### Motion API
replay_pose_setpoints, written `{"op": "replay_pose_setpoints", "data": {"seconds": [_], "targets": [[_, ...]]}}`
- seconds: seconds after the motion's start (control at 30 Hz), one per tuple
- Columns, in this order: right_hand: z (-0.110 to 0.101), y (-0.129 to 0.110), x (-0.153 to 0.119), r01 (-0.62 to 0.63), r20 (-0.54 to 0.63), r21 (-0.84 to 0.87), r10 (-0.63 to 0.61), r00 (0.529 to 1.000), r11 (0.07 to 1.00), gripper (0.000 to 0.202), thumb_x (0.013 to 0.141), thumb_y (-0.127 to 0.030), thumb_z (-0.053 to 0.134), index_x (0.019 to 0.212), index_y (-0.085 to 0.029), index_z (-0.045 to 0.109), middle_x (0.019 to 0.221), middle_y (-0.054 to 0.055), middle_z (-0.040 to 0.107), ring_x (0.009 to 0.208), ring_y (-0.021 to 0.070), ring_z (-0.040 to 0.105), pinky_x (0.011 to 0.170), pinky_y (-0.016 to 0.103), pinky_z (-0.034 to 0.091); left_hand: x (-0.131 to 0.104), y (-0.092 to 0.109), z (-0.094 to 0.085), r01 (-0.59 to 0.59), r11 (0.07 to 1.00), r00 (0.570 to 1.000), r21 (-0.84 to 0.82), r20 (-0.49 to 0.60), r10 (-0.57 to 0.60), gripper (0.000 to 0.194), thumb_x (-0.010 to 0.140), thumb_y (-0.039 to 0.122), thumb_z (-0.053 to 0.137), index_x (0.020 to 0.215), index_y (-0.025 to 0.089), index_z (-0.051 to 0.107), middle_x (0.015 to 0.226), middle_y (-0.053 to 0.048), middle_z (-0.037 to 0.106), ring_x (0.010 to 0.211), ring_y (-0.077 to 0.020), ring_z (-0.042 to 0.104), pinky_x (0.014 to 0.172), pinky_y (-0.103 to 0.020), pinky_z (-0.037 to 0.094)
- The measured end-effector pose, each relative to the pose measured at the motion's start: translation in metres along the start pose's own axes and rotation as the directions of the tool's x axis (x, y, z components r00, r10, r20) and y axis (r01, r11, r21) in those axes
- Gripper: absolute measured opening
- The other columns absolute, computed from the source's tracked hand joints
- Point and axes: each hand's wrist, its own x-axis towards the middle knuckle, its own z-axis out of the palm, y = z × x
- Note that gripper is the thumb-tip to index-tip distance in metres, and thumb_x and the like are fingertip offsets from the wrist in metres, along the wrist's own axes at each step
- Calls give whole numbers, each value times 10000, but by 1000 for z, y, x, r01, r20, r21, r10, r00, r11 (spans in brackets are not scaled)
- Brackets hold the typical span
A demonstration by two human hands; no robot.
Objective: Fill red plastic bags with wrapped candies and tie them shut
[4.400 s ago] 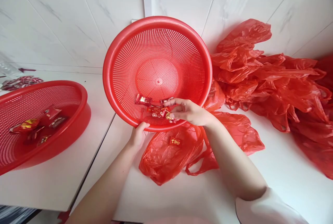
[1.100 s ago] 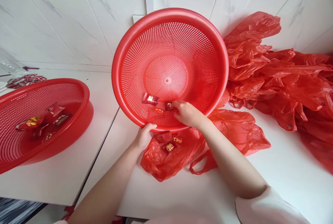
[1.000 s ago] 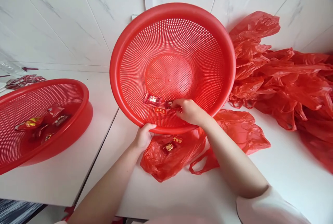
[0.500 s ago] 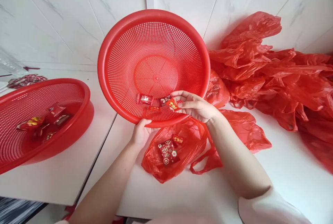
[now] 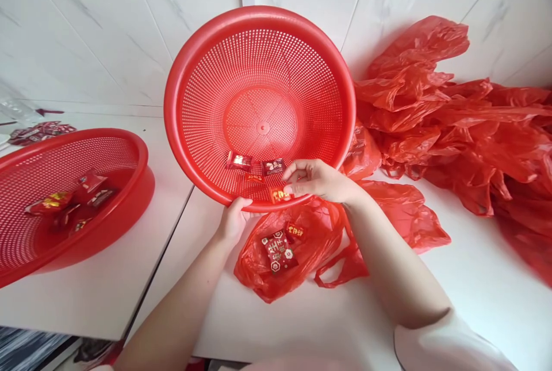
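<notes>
gripping a tilted red basket (image 5: 263,66) by its near rim with the left hand (image 5: 234,222); clamping an orange-red packet (image 5: 278,194) between the fingers (image 5: 304,165) of the right hand (image 5: 318,182), just inside that rim. apparently picking out sweets; calling next, likely, for a lift over the rim and release into the red bag (image 5: 255,279) below.

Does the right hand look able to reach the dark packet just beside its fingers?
Probably yes: the dark packet lies uncovered beside the right hand, though its fingers seem to hold an orange packet.
</notes>
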Motion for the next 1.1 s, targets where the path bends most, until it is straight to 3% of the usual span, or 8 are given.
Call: {"op": "replay_pose_setpoints", "data": {"seconds": [0.17,0.27,0.37,0.47,0.57,0.7,0.83,1.1], "targets": [[7,-10,-9,55,269,-471,84,959,881,155,801,-310,656,780,-167,709,669,13,695,614,128,644,590,231,483,0,0,0,41,999,999,4,21,-41,323,710,259,565,936,85,717,941,-124,728,943,-304,671,814,-412,540],[21,-7,-4,133,113,-608,-81,990,783,245,894,-320,541,770,-177,696,678,13,688,615,128,627,632,252,473,0,-3,-1,27,1000,999,16,18,-27,313,706,247,579,943,89,709,937,-119,728,925,-298,676,802,-416,545],[36,9,8,176,-26,-691,-268,963,701,237,917,-302,512,1063,-188,660,1008,76,702,905,190,653,843,324,475,-2,-9,0,57,998,998,-6,26,-57,327,706,233,589,989,107,693,957,-101,725,915,-286,680,802,-415,546],[45,28,17,194,3,-704,-270,963,683,419,932,-306,486,1329,-172,491,1285,143,582,1152,232,569,985,379,420,-4,-15,1,116,992,993,-56,42,-114,322,695,215,590,988,120,685,926,-85,728,933,-288,677,822,-415,538],[47,38,21,191,10,-711,-262,965,677,347,924,-272,494,1246,-157,555,1199,144,622,1093,223,591,960,371,433,-6,-18,3,105,990,993,-91,56,-100,343,685,190,595,1015,135,672,927,-71,726,962,-285,669,833,-409,533],[38,37,23,128,-100,-630,-243,965,766,160,886,-231,535,964,-182,666,925,57,696,852,177,639,833,318,468,-6,-14,4,147,986,989,-83,42,-144,348,677,221,603,1001,116,672,904,-88,726,947,-300,672,812,-420,539],[27,31,23,109,-64,-220,-126,990,969,183,877,-284,537,946,-187,676,897,26,712,867,171,657,807,298,491,-4,-8,3,77,996,997,-40,13,-76,333,676,233,600,974,108,683,936,-98,725,971,-307,663,811,-418,543],[22,24,21,83,-43,22,-82,996,996,195,815,-263,616,952,-142,686,915,51,715,839,151,662,832,301,497,2,-4,-4,9,1000,999,9,47,-10,283,722,229,567,937,109,706,1003,-102,719,1005,-295,649,833,-398,536]]}}
